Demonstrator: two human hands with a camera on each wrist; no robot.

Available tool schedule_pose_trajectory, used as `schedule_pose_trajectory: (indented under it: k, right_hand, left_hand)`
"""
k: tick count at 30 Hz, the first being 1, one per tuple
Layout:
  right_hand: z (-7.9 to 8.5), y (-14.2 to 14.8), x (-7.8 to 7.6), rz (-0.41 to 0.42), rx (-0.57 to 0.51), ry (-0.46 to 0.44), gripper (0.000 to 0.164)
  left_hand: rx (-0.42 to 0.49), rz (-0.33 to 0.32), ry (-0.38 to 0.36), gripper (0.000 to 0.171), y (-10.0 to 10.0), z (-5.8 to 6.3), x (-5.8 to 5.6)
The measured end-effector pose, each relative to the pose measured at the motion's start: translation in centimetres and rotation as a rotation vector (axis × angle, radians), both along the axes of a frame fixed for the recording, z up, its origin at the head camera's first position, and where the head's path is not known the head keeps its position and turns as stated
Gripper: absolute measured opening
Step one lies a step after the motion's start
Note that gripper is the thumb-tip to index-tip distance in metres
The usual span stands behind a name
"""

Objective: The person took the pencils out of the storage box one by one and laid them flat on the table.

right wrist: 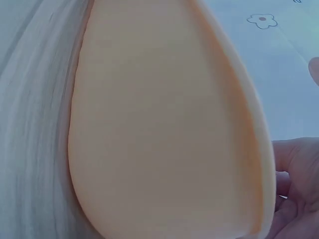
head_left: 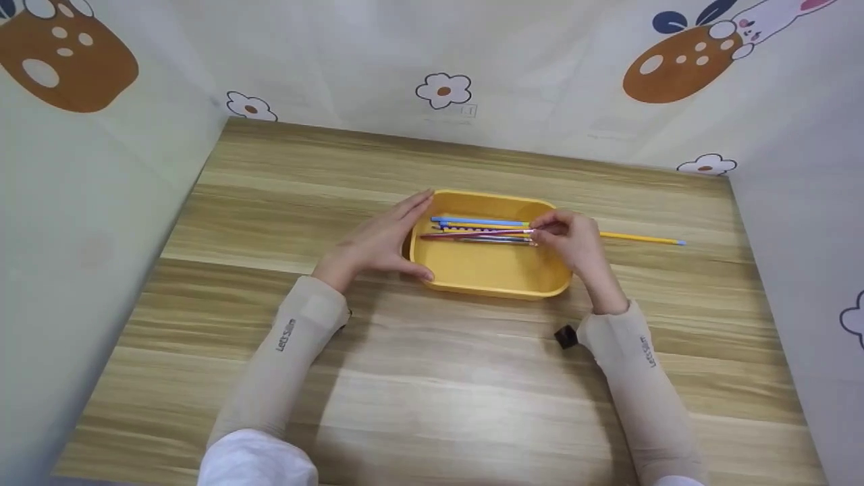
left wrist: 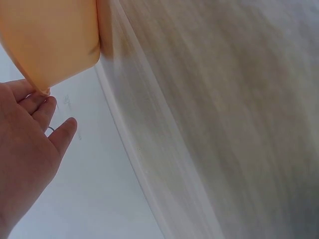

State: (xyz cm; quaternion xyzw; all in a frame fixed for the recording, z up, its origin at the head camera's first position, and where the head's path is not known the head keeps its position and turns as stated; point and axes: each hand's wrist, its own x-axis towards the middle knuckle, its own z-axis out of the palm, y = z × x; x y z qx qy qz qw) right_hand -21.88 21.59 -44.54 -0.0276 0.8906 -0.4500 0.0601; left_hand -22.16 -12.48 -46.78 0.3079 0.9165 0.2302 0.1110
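Note:
A yellow tray (head_left: 486,291) sits on the wood-grain table with several slim pencils and brushes inside, lying lengthwise. At its left end my left hand (head_left: 381,243) is spread, thumb at the front corner and fingers along the back corner; in the left wrist view its fingertips touch the tray's rim (left wrist: 45,91). My right hand (head_left: 574,239) reaches over the right end and pinches a dark red paintbrush (head_left: 472,234) near its silvery ferrule; the brush end is hidden by the fingers. Beside it lie a blue pencil (head_left: 479,221) and a dark teal brush (head_left: 496,239).
A yellow pencil (head_left: 641,238) with a blue end sticks out past the right hand, over the table's right side. Patterned cloth walls (head_left: 351,74) enclose the table (head_left: 432,378) at the back and sides. A small black camera (head_left: 565,336) hangs at the right wrist.

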Motion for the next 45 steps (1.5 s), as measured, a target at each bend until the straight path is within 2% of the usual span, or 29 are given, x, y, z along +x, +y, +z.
schedule_pose_trajectory:
  k: [6,10,23,28,34,41,45]
  right_hand:
    - [0.1,0.0,0.1,-0.042,-0.209,-0.042,0.022]
    - [0.2,0.2,0.2,-0.060,-0.298,-0.056,0.024]
    - [0.3,1.3,0.2,-0.080,-0.411,-0.047,0.023]
    - [0.5,2.3,0.4,-0.098,-0.465,-0.068,0.009]
    - [0.8,3.9,0.8,-0.128,-0.574,-0.094,0.011]
    - [1.1,5.9,1.3,-0.157,-0.656,-0.077,0.007]
    - [1.2,7.0,1.6,-0.170,-0.742,-0.079,0.008]
  left_hand:
    - [-0.004,0.002,-0.002,0.134,0.0,0.0,0.0]
    - [-0.004,-0.002,-0.005,0.134,0.1,0.1,0.0]
    - [-0.015,0.020,-0.025,0.134,0.0,0.1,0.0]
    - [-0.009,0.022,-0.030,0.133,0.1,0.0,0.0]
    - [-0.004,0.022,-0.037,0.133,0.1,0.0,0.0]
    - [-0.001,0.011,-0.021,0.133,0.1,0.0,0.0]
    - [0.006,0.011,-0.022,0.133,0.1,0.0,0.1]
